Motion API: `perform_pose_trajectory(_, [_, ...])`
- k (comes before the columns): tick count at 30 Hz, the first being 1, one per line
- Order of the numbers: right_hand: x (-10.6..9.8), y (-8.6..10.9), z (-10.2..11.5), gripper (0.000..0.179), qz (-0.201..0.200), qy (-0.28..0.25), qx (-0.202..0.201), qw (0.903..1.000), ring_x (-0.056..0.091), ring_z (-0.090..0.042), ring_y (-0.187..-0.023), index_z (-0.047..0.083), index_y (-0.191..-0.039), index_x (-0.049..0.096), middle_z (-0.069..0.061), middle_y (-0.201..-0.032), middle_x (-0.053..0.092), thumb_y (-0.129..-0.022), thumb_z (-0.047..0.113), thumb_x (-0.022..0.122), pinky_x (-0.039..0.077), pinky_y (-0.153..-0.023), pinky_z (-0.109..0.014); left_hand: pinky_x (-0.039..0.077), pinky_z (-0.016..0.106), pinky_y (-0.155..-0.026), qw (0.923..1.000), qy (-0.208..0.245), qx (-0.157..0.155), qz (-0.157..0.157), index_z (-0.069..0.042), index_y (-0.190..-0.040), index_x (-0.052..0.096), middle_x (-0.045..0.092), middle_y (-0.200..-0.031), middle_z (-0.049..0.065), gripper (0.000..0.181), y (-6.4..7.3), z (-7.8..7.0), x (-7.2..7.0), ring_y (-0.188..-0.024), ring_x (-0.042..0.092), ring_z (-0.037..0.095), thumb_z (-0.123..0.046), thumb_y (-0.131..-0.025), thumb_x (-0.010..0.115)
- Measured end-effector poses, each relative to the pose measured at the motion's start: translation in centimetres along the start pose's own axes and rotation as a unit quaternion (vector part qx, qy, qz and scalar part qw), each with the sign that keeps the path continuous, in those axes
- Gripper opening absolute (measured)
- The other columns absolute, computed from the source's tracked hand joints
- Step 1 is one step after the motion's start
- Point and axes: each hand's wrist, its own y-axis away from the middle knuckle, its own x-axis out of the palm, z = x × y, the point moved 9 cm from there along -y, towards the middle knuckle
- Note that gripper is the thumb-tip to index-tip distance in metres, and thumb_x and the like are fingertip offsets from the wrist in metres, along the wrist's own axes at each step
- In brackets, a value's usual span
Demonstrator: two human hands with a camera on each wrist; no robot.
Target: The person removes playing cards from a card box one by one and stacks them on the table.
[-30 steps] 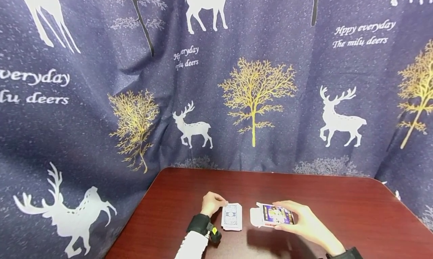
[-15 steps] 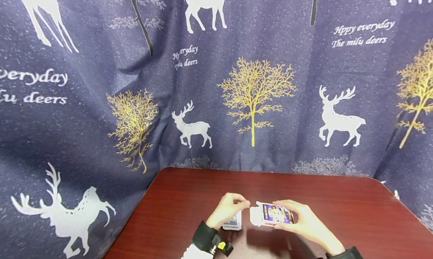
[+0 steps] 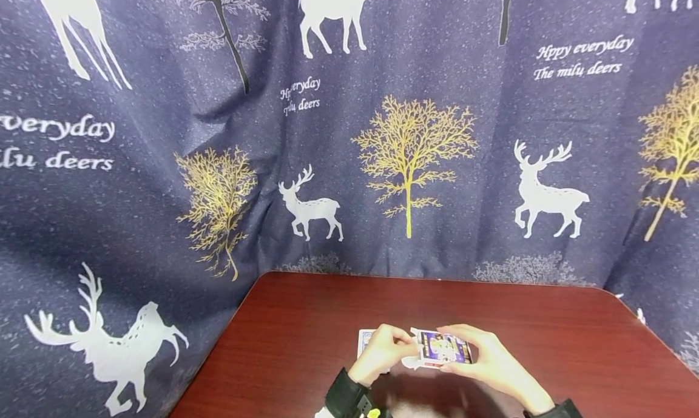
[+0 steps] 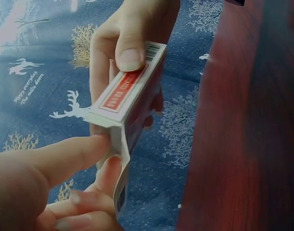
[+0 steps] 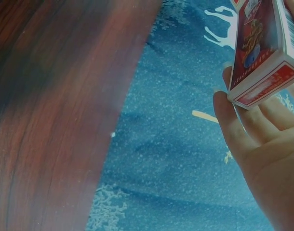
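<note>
A playing card box (image 3: 445,347) with a purple and gold front is held sideways above the table, its mouth facing left. My right hand (image 3: 494,360) grips it by the far end, thumb along one narrow side and fingers on the opposite one. At the mouth, my left hand (image 3: 384,352) has its thumb and index finger on the box's end flaps; the long white flap (image 4: 121,185) hangs beside the index fingertip. Under the left hand lies a deck of playing cards (image 3: 363,338), mostly hidden, its blue-patterned backs up. The box's inside is hardly visible.
Everything is over a dark red wooden table (image 3: 306,315) with rounded far corners. Behind it hangs a blue curtain (image 3: 464,236) printed with white deer and golden trees. Each wrist wears a black strap (image 3: 343,394).
From the deck's corner, my left hand has moved right, across the cards, to the box's open end. The right hand and the box have stayed almost still.
</note>
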Motion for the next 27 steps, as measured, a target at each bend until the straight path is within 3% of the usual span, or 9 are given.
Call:
perform_pose_trajectory(4, [-0.2, -0.2, 0.5, 0.052, -0.008, -0.004, -0.007, 0.9999, 0.062, -0.003, -0.087, 0.013, -0.121, 0.064, 0.001, -0.11, 0.069, -0.074, 0.022, 0.083, 0.049, -0.071, -0.019, 0.03, 0.018, -0.048, 1.0, 0.005, -0.006, -0.005, 0.002, -0.07, 0.071, 0.048, -0.053, -0.011, 0.01, 0.0, 0.1, 0.1, -0.048, 0.037, 0.002, -0.007, -0.071, 0.075])
perform_pose_trajectory(15, [-0.6, -0.5, 0.5, 0.053, -0.009, 0.042, -0.015, 0.999, 0.061, -0.002, -0.091, 0.013, -0.121, 0.064, 0.002, -0.113, 0.068, -0.074, 0.026, 0.083, 0.046, -0.075, -0.014, 0.026, 0.02, -0.048, 0.9988, 0.039, -0.019, 0.024, 0.011, -0.069, 0.066, 0.046, -0.053, -0.008, 0.015, -0.5, 0.4, 0.7, -0.05, 0.037, 0.005, -0.004, -0.072, 0.07])
perform_pose_trajectory(19, [-0.7, -0.4, 0.3, 0.052, -0.017, 0.047, -0.013, 0.9987, 0.061, -0.001, -0.09, 0.014, -0.121, 0.064, 0.002, -0.112, 0.068, -0.073, 0.026, 0.084, 0.046, -0.074, -0.014, 0.031, 0.02, -0.052, 0.998, 0.038, -0.017, 0.048, 0.01, -0.075, 0.067, 0.049, -0.059, -0.008, 0.016, -0.6, 0.3, 0.8, -0.056, 0.041, 0.005, -0.006, -0.074, 0.069])
perform_pose_trajectory(24, [-0.9, -0.2, 0.1, 0.052, -0.019, 0.049, 0.002, 0.9986, 0.061, -0.001, -0.091, 0.018, -0.121, 0.064, 0.004, -0.113, 0.068, -0.073, 0.027, 0.083, 0.047, -0.074, -0.015, 0.029, 0.021, -0.051, 0.9931, 0.063, -0.023, 0.096, 0.012, -0.084, 0.062, 0.047, -0.063, -0.007, 0.02, -0.5, 0.5, 0.7, -0.057, 0.039, 0.006, -0.008, -0.081, 0.063])
perform_pose_trajectory(27, [-1.1, 0.0, -0.1, 0.052, -0.02, 0.052, 0.01, 0.9984, 0.061, 0.0, -0.092, 0.02, -0.121, 0.064, 0.006, -0.114, 0.068, -0.074, 0.028, 0.083, 0.047, -0.074, -0.015, 0.03, 0.021, -0.051, 0.993, 0.058, -0.02, 0.101, 0.012, -0.086, 0.062, 0.046, -0.064, -0.007, 0.022, -0.4, 0.6, 0.1, -0.057, 0.04, 0.006, -0.01, -0.084, 0.061])
